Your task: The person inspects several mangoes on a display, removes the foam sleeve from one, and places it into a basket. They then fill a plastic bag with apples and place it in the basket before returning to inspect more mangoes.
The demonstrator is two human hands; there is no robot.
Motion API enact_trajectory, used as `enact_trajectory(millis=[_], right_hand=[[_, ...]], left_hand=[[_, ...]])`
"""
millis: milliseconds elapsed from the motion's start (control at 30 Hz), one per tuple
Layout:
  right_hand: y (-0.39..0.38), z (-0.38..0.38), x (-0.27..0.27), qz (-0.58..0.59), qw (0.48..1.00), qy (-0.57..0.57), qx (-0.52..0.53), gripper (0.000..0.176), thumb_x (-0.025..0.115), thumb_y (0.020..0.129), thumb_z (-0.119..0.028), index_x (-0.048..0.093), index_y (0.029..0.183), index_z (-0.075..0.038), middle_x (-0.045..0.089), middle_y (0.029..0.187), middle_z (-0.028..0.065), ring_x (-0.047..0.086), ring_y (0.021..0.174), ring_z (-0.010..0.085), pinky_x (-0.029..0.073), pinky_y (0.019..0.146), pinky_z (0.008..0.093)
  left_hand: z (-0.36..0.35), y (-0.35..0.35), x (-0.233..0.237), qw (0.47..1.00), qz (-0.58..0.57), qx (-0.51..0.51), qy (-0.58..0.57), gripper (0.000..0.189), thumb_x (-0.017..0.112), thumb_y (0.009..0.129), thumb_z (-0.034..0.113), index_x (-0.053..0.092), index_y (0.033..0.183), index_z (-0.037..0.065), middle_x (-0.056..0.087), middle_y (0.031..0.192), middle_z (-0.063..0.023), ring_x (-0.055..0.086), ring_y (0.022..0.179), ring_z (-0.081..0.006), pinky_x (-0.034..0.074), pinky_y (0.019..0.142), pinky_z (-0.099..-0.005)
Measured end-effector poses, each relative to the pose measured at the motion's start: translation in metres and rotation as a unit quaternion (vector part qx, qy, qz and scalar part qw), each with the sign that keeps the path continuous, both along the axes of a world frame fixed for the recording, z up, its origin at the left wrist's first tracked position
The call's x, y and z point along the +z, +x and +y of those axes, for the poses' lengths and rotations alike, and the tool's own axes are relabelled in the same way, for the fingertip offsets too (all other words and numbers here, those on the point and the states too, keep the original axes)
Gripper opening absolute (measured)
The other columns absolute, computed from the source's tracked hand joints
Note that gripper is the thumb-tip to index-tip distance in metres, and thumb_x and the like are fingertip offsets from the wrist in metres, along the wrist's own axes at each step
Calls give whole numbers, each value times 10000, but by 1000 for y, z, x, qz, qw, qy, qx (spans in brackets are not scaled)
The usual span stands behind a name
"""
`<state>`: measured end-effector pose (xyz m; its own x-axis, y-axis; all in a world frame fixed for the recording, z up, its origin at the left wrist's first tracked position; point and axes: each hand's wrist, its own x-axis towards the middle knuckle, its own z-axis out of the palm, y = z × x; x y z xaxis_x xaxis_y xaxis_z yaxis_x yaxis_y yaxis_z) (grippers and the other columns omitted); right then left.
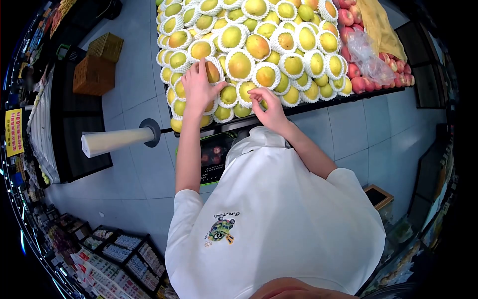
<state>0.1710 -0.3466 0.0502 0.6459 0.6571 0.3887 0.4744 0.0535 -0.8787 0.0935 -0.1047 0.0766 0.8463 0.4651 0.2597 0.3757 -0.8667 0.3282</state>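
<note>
Yellow-green fruits (239, 65) in white foam nets cover a stand in several rows. My left hand (200, 89) reaches over the stand's left part, fingers apart, its fingertips at a netted orange-yellow fruit (212, 71); whether it grips that fruit is not clear. Near the front edge, my right hand (269, 109) hovers over or touches the fruits, thumb and fingers curved and apart, holding nothing visible. One netted fruit (246, 91) lies just left of its fingertips.
Red apples (355, 70) with a clear plastic bag (371, 57) and yellow cloth (381, 30) lie right of the fruits. A black basket (213, 167) is below the stand's front edge. A roll of bags (117, 141) juts out left. Brown crates (93, 75) stand farther left.
</note>
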Motion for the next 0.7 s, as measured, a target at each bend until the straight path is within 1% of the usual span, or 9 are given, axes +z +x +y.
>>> enact_trajectory(millis=[33,100,233,333,367,467,600,667,700], right_hand=[[0,-1,-1,0,1000,0,1,278,639,915,79,656,1176,-15,646,966,91,660,866,194,532,775,306],[1,-1,-1,0,1000,1,1,276,638,917,77,656,1176,-15,647,964,91,661,868,194,532,777,307],[5,-3,3,4,1000,-3,-15,268,631,922,72,657,1173,-16,651,968,92,662,876,194,533,782,312],[11,-5,5,5,999,3,-37,263,629,922,70,659,1169,-17,656,975,92,664,877,193,536,789,311],[11,-7,4,7,999,7,-44,261,629,921,70,659,1165,-17,660,981,92,664,876,192,537,792,310],[15,-10,-1,12,998,16,-63,256,632,918,69,662,1157,-16,668,992,94,665,867,191,540,796,307],[19,-14,-11,22,996,6,-87,251,636,914,70,663,1148,-15,674,997,95,666,861,189,540,794,305],[20,-14,-12,27,995,11,-90,251,639,909,73,664,1143,-14,675,991,92,667,864,185,540,792,300],[21,-14,-13,29,996,11,-90,251,639,909,73,664,1143,-14,675,991,92,667,864,185,540,792,300]], left_hand=[[0,2,3,1000,1,-1,1,956,909,705,380,469,1499,79,565,1365,-210,529,1265,-396,372,1072,-504],[-1,7,10,998,69,10,2,1018,929,648,339,456,1511,80,569,1355,-220,542,1247,-391,391,1057,-498],[-1,6,3,997,72,12,-5,1045,916,613,316,453,1517,72,575,1338,-225,550,1230,-389,391,1060,-502],[-7,2,-7,998,-37,4,-40,1052,871,617,345,439,1531,52,586,1336,-228,543,1255,-390,388,1071,-505],[-8,3,-11,999,-36,0,-41,1052,871,617,345,439,1531,52,586,1336,-228,543,1255,-390,388,1071,-505],[-15,7,-11,994,-101,20,-48,1022,856,660,383,442,1515,8,613,1309,-237,569,1227,-384,389,1058,-515],[-15,7,-14,994,-101,30,-26,1019,863,679,444,457,1504,6,642,1251,-218,594,1181,-370,404,1006,-503],[-18,1,-9,999,-42,24,-10,1015,872,680,505,491,1479,11,661,1195,-200,609,1134,-359,405,960,-486],[-17,-1,-11,999,-39,25,-10,1015,872,680,505,491,1479,11,661,1195,-200,609,1134,-359,405,960,-486]])
